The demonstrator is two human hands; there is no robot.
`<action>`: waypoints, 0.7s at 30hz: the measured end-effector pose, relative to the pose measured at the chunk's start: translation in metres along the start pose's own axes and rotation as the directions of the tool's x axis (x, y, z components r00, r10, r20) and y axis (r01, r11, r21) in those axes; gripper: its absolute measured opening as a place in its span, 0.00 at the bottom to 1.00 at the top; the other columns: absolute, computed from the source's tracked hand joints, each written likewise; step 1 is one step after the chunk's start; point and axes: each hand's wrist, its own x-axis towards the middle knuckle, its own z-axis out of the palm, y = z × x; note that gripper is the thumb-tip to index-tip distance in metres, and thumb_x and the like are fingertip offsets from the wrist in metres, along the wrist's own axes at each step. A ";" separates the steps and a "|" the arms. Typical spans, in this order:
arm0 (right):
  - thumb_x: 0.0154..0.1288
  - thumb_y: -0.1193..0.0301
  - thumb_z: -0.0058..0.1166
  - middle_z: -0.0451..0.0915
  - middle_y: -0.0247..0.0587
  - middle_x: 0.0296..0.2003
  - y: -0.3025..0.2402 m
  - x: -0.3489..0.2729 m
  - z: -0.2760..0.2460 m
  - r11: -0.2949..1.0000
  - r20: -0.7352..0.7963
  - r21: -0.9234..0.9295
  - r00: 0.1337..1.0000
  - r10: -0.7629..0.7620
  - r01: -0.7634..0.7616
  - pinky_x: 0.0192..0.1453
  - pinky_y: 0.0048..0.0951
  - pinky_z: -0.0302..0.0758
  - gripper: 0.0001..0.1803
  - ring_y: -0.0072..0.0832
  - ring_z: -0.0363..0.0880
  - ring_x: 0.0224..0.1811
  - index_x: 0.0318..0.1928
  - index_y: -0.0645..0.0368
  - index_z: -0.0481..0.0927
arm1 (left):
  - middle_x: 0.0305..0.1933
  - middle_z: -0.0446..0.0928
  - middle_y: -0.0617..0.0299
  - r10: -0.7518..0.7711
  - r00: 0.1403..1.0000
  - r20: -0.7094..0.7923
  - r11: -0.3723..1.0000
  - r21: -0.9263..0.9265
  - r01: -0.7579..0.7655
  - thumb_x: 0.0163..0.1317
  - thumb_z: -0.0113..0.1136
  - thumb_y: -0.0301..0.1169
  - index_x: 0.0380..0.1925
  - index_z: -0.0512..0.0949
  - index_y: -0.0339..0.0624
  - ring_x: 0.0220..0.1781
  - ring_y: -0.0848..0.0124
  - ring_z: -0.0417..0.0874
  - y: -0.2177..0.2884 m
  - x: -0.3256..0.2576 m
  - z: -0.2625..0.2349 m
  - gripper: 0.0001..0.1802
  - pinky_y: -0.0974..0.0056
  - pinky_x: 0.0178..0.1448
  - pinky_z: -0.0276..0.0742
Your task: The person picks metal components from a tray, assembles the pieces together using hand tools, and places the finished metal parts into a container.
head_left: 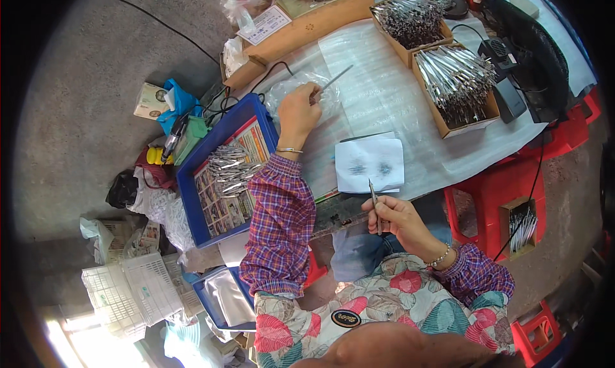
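Note:
My left hand (300,115) is closed over the table, with a thin grey metal piece (336,77) sticking out of its fingers toward the far right. Close to the table's front edge, my right hand (400,222) pinches a slim pointed metal tool (373,193), shaped like tweezers. Its tip points away from me, over the near part of a small stack of white paper (369,150). Two dark smudged patches mark the top sheet. Left of my left forearm, a blue tray (186,175) lined with printed paper holds a pile of similar slim metal pieces (232,169).
Two cardboard boxes (443,132) packed with slim metal pieces stand at the far right. A wooden box (307,29) sits at the back. Clear plastic sheeting (384,79) covers the tabletop. A red stool (490,201) at the right carries a small box (517,230) of thin metal pieces.

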 end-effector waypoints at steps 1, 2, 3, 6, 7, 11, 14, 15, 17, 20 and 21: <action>0.72 0.66 0.43 0.77 0.31 0.29 0.000 0.000 0.000 1.000 0.001 0.000 1.000 -0.001 0.001 0.38 0.20 0.73 0.14 0.19 0.77 0.31 0.46 0.63 0.76 | 0.32 0.80 0.56 -0.053 0.999 0.001 0.998 -0.036 0.053 0.49 0.55 0.24 0.33 0.80 0.46 0.34 0.56 0.81 0.001 0.000 -0.002 0.10 0.57 0.35 0.73; 0.72 0.66 0.43 0.77 0.31 0.29 0.000 -0.001 -0.001 1.000 0.005 0.000 1.000 0.001 -0.001 0.39 0.20 0.73 0.14 0.18 0.76 0.32 0.47 0.63 0.76 | 0.32 0.80 0.56 -0.052 0.999 0.000 0.998 -0.035 0.052 0.49 0.55 0.24 0.33 0.80 0.46 0.34 0.56 0.81 0.002 0.001 -0.005 0.10 0.57 0.35 0.73; 0.72 0.66 0.44 0.76 0.31 0.30 0.000 -0.002 -0.001 1.000 0.010 0.001 1.000 0.002 -0.002 0.39 0.20 0.72 0.14 0.18 0.74 0.32 0.48 0.63 0.76 | 0.32 0.80 0.56 -0.079 0.997 0.006 0.995 -0.066 0.079 0.49 0.55 0.24 0.33 0.80 0.46 0.34 0.56 0.80 0.004 0.001 -0.007 0.11 0.57 0.35 0.73; 0.72 0.66 0.44 0.76 0.31 0.30 0.001 -0.004 0.001 1.000 0.001 -0.001 1.000 0.002 -0.002 0.39 0.20 0.72 0.14 0.17 0.74 0.32 0.47 0.63 0.76 | 0.31 0.80 0.55 -0.064 0.998 -0.022 0.996 -0.066 0.063 0.49 0.54 0.24 0.34 0.80 0.47 0.33 0.55 0.80 -0.001 -0.001 -0.010 0.12 0.56 0.34 0.72; 0.72 0.66 0.44 0.76 0.31 0.30 0.001 -0.004 0.001 1.000 -0.001 -0.001 1.000 -0.003 0.003 0.39 0.20 0.72 0.14 0.17 0.74 0.32 0.47 0.63 0.76 | 0.31 0.79 0.55 -0.020 0.998 -0.051 0.999 -0.037 0.019 0.49 0.54 0.24 0.34 0.81 0.47 0.33 0.55 0.80 0.002 0.000 -0.011 0.12 0.56 0.34 0.72; 0.71 0.67 0.45 0.76 0.31 0.30 0.004 -0.007 -0.003 1.000 -0.013 0.000 1.000 -0.020 0.020 0.39 0.19 0.72 0.13 0.17 0.74 0.32 0.47 0.63 0.76 | 0.31 0.79 0.54 0.008 0.999 -0.047 0.996 0.091 -0.004 0.50 0.52 0.23 0.35 0.81 0.47 0.34 0.54 0.79 0.011 -0.002 -0.024 0.13 0.56 0.35 0.72; 0.71 0.68 0.46 0.77 0.31 0.30 0.005 -0.009 -0.002 1.000 -0.007 -0.011 1.000 -0.027 0.027 0.39 0.19 0.72 0.13 0.17 0.74 0.32 0.48 0.63 0.76 | 0.30 0.79 0.53 0.029 0.998 -0.049 0.998 0.050 -0.027 0.50 0.51 0.22 0.37 0.81 0.47 0.31 0.54 0.79 0.011 -0.010 -0.036 0.15 0.57 0.33 0.72; 0.71 0.68 0.46 0.77 0.31 0.30 0.006 -0.009 -0.002 0.999 -0.003 -0.019 1.000 -0.029 0.029 0.39 0.19 0.72 0.13 0.17 0.74 0.32 0.48 0.63 0.76 | 0.29 0.80 0.55 -0.029 0.999 -0.016 0.996 -0.082 0.028 0.52 0.52 0.22 0.37 0.81 0.46 0.28 0.59 0.79 0.009 -0.014 -0.039 0.14 0.60 0.31 0.72; 0.71 0.68 0.46 0.77 0.30 0.30 0.005 -0.010 -0.002 0.999 -0.006 -0.020 0.999 -0.037 0.037 0.39 0.19 0.72 0.13 0.17 0.75 0.32 0.48 0.63 0.76 | 0.28 0.81 0.57 -0.082 0.996 0.027 0.973 -0.216 0.086 0.53 0.52 0.21 0.37 0.81 0.45 0.25 0.64 0.80 0.018 -0.024 -0.044 0.13 0.63 0.29 0.71; 0.70 0.68 0.47 0.77 0.31 0.31 0.005 -0.011 -0.007 0.998 -0.022 -0.027 0.998 -0.060 0.060 0.40 0.19 0.73 0.13 0.18 0.76 0.33 0.48 0.63 0.76 | 0.23 0.77 0.71 -0.076 0.971 0.228 0.798 -0.570 0.197 0.62 0.51 0.21 0.36 0.80 0.37 0.18 0.88 0.64 0.047 -0.050 -0.053 0.08 0.78 0.21 0.57; 0.70 0.68 0.46 0.77 0.31 0.31 0.004 -0.011 -0.008 0.997 -0.029 -0.034 0.997 -0.072 0.071 0.41 0.20 0.74 0.13 0.19 0.76 0.33 0.48 0.63 0.76 | 0.24 0.76 0.72 -0.120 0.932 0.341 0.751 -0.583 0.310 0.60 0.52 0.20 0.36 0.80 0.38 0.20 0.87 0.66 0.056 -0.061 -0.060 0.08 0.78 0.23 0.58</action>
